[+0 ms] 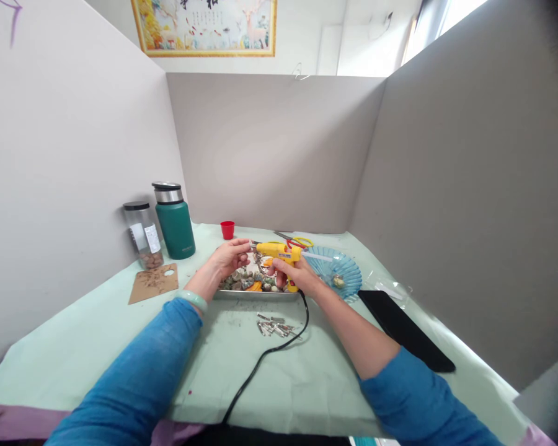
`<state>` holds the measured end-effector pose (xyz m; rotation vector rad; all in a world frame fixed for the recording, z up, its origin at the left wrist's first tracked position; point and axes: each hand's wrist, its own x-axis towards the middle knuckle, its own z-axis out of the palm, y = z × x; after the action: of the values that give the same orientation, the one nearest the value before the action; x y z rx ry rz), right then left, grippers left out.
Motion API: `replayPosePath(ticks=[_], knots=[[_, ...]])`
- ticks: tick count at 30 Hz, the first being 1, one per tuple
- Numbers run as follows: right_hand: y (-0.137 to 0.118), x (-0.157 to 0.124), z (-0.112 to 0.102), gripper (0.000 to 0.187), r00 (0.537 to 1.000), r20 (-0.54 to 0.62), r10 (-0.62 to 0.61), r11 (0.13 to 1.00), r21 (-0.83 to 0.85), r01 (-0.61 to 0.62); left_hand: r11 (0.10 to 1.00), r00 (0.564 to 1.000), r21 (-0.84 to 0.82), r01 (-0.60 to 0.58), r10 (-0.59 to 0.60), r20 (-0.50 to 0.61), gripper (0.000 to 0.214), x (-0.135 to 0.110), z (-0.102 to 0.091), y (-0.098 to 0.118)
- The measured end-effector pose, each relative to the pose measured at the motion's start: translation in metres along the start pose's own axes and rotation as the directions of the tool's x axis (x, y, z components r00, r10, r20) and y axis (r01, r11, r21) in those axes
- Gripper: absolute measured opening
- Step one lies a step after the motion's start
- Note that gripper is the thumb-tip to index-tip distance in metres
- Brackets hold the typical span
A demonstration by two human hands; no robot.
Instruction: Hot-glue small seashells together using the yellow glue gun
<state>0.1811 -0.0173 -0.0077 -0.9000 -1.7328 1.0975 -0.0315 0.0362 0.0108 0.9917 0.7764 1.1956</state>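
My right hand (295,275) is wrapped round the grip of a yellow hot glue gun (279,250), its nozzle pointing left and a clear glue stick (319,256) poking out of the back. At the nozzle tip, the fingers of my left hand (232,255) are pinched together; whatever small thing they hold is too tiny to name. Under both hands lies a shallow metal tray (260,296) filled with stones, shells and orange pieces, partly hidden by them. In front of it, several small silver metal clips (275,326) lie in a loose pile.
A black cord (265,353) runs from the glue gun to the front edge. Left stand a green bottle (175,226), a jar (144,238) and a brown card (154,284). Behind are a red cup (227,230) and scissors (302,242); right, a blue plate (353,272) and a black slab (404,328).
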Motion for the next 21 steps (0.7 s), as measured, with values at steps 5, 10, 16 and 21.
replayPosePath(ticks=[5,10,16,21], knots=[[-0.0022,-0.0011,0.0007,0.047,1.000,-0.008,0.012,1.000,-0.011,-0.012,1.000,0.999,0.004,-0.003,0.002,0.038,0.022,0.0003,-0.0010,0.0002],[-0.0030,-0.0010,0.0011,0.046,1.000,-0.013,0.006,1.000,-0.013,-0.006,0.998,0.999,0.036,-0.049,0.048,0.020,0.025,-0.0021,0.0028,0.0010],[-0.0004,0.0000,0.0006,0.048,0.999,-0.030,-0.011,1.000,0.004,0.011,0.992,0.995,0.071,-0.103,0.103,0.004,0.028,-0.0050,0.0066,0.0018],[0.0035,0.0010,-0.0011,0.048,0.998,-0.055,-0.023,1.000,-0.004,0.023,0.987,0.992,0.101,-0.126,0.127,-0.006,0.031,-0.0052,0.0082,0.0019]])
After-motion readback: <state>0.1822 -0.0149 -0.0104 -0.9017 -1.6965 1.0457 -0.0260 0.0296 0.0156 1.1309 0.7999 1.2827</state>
